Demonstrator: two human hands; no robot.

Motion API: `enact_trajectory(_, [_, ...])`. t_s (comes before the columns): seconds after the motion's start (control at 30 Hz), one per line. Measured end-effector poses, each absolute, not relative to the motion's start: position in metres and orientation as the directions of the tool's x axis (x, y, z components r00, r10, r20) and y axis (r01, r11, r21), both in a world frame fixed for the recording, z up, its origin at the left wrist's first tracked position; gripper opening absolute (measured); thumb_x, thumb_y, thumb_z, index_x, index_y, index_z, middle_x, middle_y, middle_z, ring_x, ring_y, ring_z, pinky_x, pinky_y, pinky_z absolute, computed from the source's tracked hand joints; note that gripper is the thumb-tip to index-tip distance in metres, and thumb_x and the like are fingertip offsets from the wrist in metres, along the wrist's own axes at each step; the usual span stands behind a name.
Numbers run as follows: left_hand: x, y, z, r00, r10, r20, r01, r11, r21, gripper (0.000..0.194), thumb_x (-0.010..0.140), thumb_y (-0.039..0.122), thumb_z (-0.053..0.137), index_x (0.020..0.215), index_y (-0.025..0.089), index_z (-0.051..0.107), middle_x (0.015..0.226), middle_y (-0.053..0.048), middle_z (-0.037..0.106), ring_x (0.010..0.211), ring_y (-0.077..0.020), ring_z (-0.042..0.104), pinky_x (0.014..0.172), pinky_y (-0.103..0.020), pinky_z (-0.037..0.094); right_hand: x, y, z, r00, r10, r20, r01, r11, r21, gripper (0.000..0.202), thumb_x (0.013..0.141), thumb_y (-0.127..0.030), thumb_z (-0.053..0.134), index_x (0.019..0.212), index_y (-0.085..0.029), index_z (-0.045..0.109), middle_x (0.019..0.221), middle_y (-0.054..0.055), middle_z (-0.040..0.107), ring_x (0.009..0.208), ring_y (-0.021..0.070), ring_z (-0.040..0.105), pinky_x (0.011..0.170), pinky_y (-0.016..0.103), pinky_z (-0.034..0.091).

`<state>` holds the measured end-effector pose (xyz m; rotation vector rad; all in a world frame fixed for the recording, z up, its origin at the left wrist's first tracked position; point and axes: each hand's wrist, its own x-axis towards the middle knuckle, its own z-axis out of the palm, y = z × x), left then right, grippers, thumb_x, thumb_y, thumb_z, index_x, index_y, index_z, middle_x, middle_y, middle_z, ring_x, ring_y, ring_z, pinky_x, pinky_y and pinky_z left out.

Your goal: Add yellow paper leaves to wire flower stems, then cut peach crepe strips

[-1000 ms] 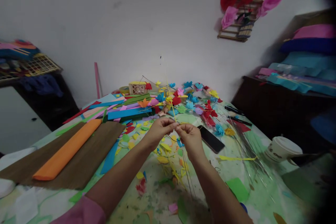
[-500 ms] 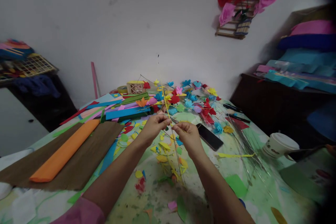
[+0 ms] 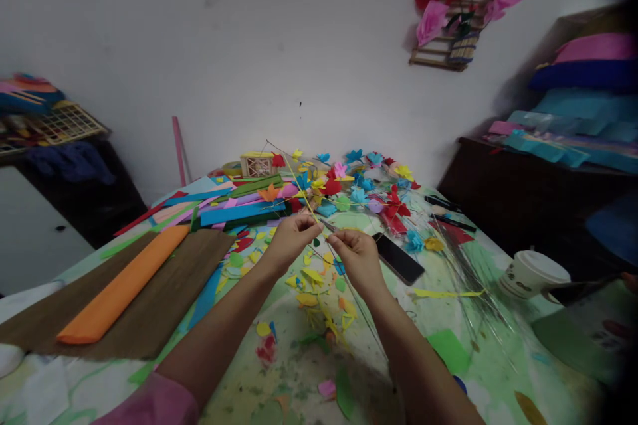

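Observation:
My left hand (image 3: 295,239) is closed in a pinch on a thin yellow strip (image 3: 302,192), which rises up and to the left from its fingertips. Close beside it, my right hand (image 3: 353,254) pinches a thin wire (image 3: 366,319) whose length trails down toward the right forearm. The fingertips of both hands nearly meet, and the exact join of strip and wire is too small to make out. Yellow paper petals (image 3: 312,277) and small cut pieces lie on the table below. Behind the hands are paper flowers (image 3: 359,196) in blue, red, pink and yellow.
A phone (image 3: 399,259) lies right of my right hand, with loose wires (image 3: 466,279) and a lidded cup (image 3: 533,273) beyond. On the left, an orange paper roll (image 3: 124,285) rests on brown paper (image 3: 164,299). Paper strips (image 3: 242,212) lie behind it.
The yellow strip has tilted further left at its top. The wire's lower end has swung to the right, toward my right forearm. Both hands have stayed nearly in place.

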<state>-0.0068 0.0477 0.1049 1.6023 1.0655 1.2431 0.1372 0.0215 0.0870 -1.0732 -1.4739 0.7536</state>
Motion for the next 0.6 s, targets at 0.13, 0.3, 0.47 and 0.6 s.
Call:
enact_trajectory(0.13, [-0.007, 0.051, 0.102, 0.158, 0.939, 0.306, 0.154, -0.329, 0.932, 0.026, 0.071, 0.035, 0.06, 0.059, 0.015, 0.05, 0.058, 0.005, 0.042, 0.053, -0.0074, 0.036, 0.049, -0.021, 0.028, 0.137, 0.02, 0.089, 0.008, 0.915, 0.403, 0.251, 0.389, -0.886, 0.023, 0.074, -0.035, 0.056, 0.063, -0.016, 0.062, 0.053, -0.001, 0.053, 0.053, 0.0131, 0.045, 0.052, 0.025, 0.034])
enact_trajectory(0.3, [-0.01, 0.052, 0.102, 0.191, 0.922, 0.338, 0.238, -0.377, 0.895, 0.026, 0.072, 0.033, 0.059, 0.057, 0.016, 0.048, 0.056, 0.004, 0.043, 0.053, -0.0081, 0.039, 0.049, -0.021, 0.029, 0.136, 0.018, 0.092, 0.013, 0.878, 0.479, 0.392, 0.436, -0.81, 0.023, 0.076, -0.031, 0.054, 0.059, -0.016, 0.059, 0.051, -0.001, 0.051, 0.052, 0.0128, 0.045, 0.051, 0.024, 0.031])
enact_trajectory(0.47, [-0.013, 0.049, 0.104, 0.312, 0.915, 0.254, 0.186, -0.321, 0.929, 0.02, 0.077, 0.033, 0.057, 0.067, 0.015, 0.053, 0.06, 0.002, 0.055, 0.059, -0.0115, 0.054, 0.055, -0.022, 0.039, 0.139, 0.017, 0.092, -0.002, 0.843, 0.538, 0.502, 0.466, -0.728, 0.024, 0.079, -0.029, 0.052, 0.06, -0.017, 0.059, 0.052, -0.002, 0.052, 0.052, 0.012, 0.044, 0.051, 0.023, 0.029])
enact_trajectory(0.6, [-0.016, 0.05, 0.103, 0.339, 0.914, 0.225, 0.067, -0.262, 0.963, 0.021, 0.077, 0.035, 0.059, 0.072, 0.016, 0.052, 0.062, 0.001, 0.059, 0.061, -0.0125, 0.06, 0.06, -0.023, 0.044, 0.148, 0.017, 0.094, 0.015, 0.858, 0.513, 0.534, 0.427, -0.73, 0.025, 0.079, -0.032, 0.052, 0.062, -0.016, 0.061, 0.051, -0.002, 0.05, 0.048, 0.0113, 0.042, 0.048, 0.023, 0.028])
